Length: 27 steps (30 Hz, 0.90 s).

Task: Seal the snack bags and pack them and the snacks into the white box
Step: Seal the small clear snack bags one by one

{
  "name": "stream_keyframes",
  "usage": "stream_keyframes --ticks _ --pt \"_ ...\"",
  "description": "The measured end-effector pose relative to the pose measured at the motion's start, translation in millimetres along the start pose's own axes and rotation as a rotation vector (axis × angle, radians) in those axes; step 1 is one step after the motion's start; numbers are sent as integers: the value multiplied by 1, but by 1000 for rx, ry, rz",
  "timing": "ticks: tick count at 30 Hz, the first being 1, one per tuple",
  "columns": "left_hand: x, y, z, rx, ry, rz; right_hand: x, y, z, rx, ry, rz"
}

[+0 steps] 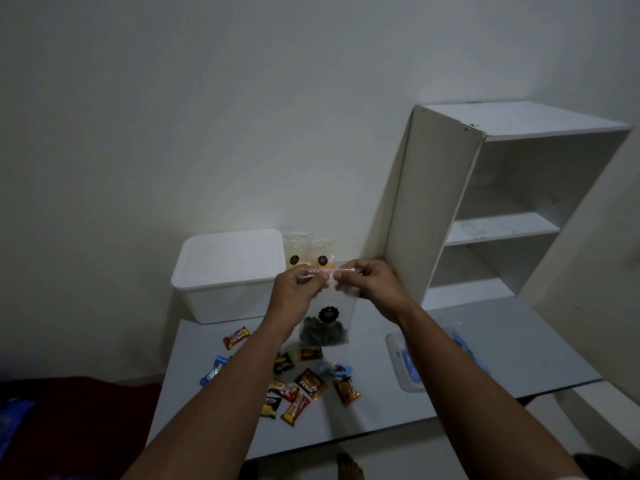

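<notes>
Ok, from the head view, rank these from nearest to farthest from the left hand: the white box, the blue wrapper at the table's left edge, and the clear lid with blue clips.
Measured from the left hand, which pinches the top of the clear snack bag:
1. White box, just to its left, at the back of the table.
2. Blue wrapper, below and left, near the table's left edge.
3. Clear lid with blue clips, far over on the right, past the right forearm.

Box (227,275): plain white. Shelf unit (485,209): white. Table (363,420): pale grey. Held bag (325,317): clear, with a black round label and dark brown contents. Two bags (308,252) behind it: clear, black round labels, yellow and orange contents. Loose snacks (310,384): wrappers in red with yellow, blue, black, and orange-brown. Lid (405,365): clear with blue clips.
</notes>
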<state>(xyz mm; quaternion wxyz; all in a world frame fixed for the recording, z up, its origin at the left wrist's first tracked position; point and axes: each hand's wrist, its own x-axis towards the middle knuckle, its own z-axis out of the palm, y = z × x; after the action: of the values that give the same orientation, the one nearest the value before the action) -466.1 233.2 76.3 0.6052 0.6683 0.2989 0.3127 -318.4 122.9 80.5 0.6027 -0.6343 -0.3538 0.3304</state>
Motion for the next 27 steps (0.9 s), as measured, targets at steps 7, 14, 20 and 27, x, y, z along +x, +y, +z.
stream_keyframes --ticks 7,14,20,27 --pt "0 -3 2 4 -39 -12 3 3 -2 -148 -21 -54" --pt "0 -7 -1 37 -26 29 2 4 1 -112 13 -61" --pt "0 -10 -2 61 -51 25 1 2 5 -202 -39 -108" --pt "1 -14 -6 124 -28 51 0 0 8 -199 -47 -87"
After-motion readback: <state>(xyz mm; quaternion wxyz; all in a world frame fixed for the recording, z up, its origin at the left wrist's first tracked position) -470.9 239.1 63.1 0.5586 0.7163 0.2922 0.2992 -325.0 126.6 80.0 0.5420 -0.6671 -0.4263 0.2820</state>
